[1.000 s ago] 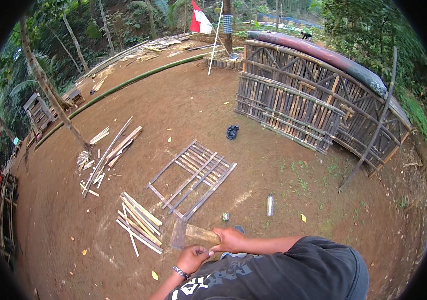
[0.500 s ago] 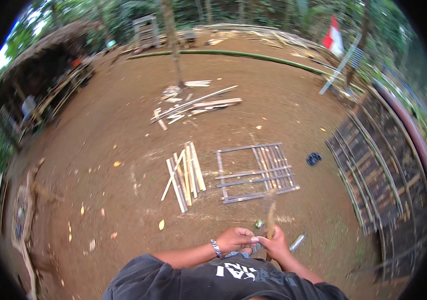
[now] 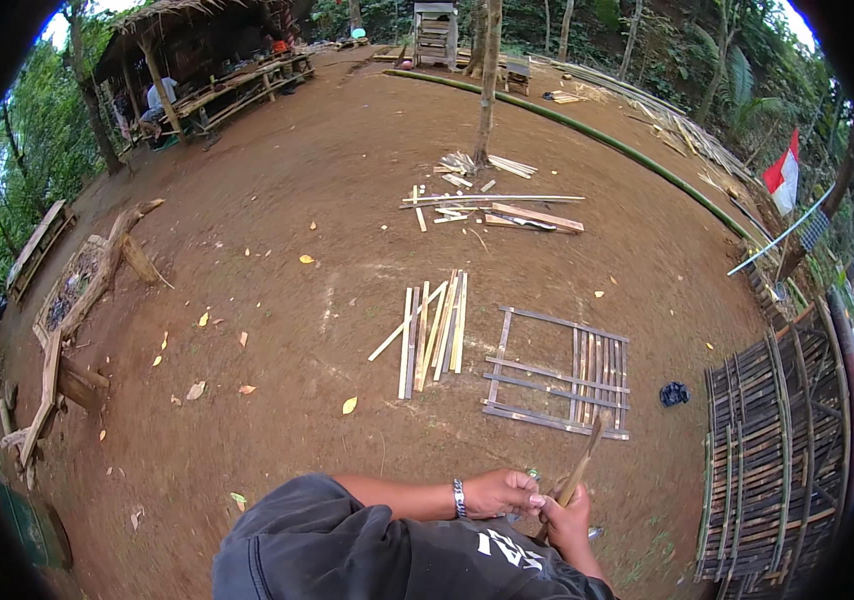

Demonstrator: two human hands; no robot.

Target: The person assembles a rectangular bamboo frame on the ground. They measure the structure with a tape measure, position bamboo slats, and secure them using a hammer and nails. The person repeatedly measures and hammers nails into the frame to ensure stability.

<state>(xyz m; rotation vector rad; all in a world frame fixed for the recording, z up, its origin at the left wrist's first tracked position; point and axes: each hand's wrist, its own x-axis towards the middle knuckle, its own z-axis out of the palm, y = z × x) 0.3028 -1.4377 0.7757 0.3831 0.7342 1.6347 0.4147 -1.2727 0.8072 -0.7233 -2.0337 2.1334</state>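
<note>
My left hand (image 3: 499, 492), with a metal bracelet on its wrist, and my right hand (image 3: 567, 518) meet close in front of my chest. Both are closed around the lower end of a thin bamboo strip (image 3: 584, 458), which stands tilted up and to the right. Just beyond the strip's tip, a flat bamboo lattice frame (image 3: 557, 372) lies on the dirt. To its left lies a bundle of split bamboo strips (image 3: 432, 335). My dark shirt hides the ground below my hands.
A large woven bamboo fence panel (image 3: 777, 455) stands at the right, with a small dark object (image 3: 674, 393) on the ground beside it. More bamboo pieces (image 3: 497, 205) lie by a tree trunk (image 3: 488, 85). Logs (image 3: 77, 300) lie at left, an open shelter (image 3: 197, 80) far left.
My view has swung left, so the fence panel and frame sit further right. Both hands stay together on the bamboo strip, now held more upright.
</note>
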